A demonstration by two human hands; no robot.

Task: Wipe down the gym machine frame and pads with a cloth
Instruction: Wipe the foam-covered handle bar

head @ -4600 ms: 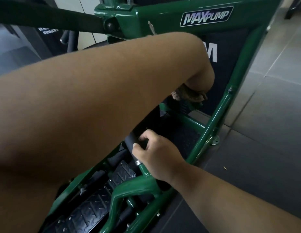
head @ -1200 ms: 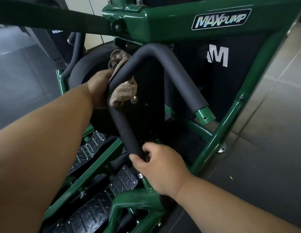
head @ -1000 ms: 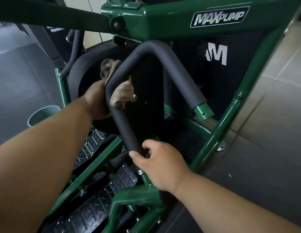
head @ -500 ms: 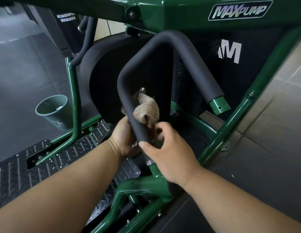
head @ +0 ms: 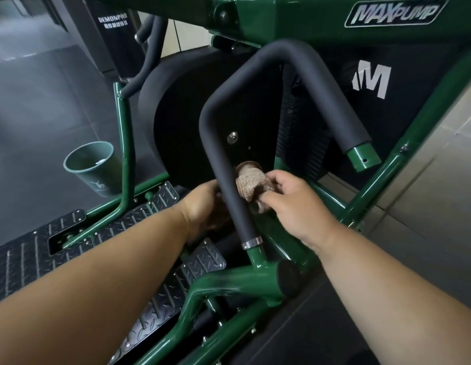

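Note:
The dark green gym machine frame [head: 229, 283] carries a bent bar wrapped in black foam padding [head: 224, 164]. A small brown cloth [head: 251, 180] is bunched against the right side of that bar's lower leg. My right hand [head: 295, 209] pinches the cloth with thumb and fingers. My left hand [head: 203, 204] is pressed against the bar's left side at the same height. Its fingers are hidden behind the bar, so its hold cannot be made out.
A green cup [head: 95, 167] stands on the dark floor left of the machine. Black tread plates [head: 24, 259] lie low on the left, and a large black round housing [head: 176, 114] sits behind the bar. Grey floor tiles [head: 426, 206] lie to the right.
My left hand slid the cloth down the foam bar from its upper bend to the lower leg. My right hand left the bar and took hold of the cloth.

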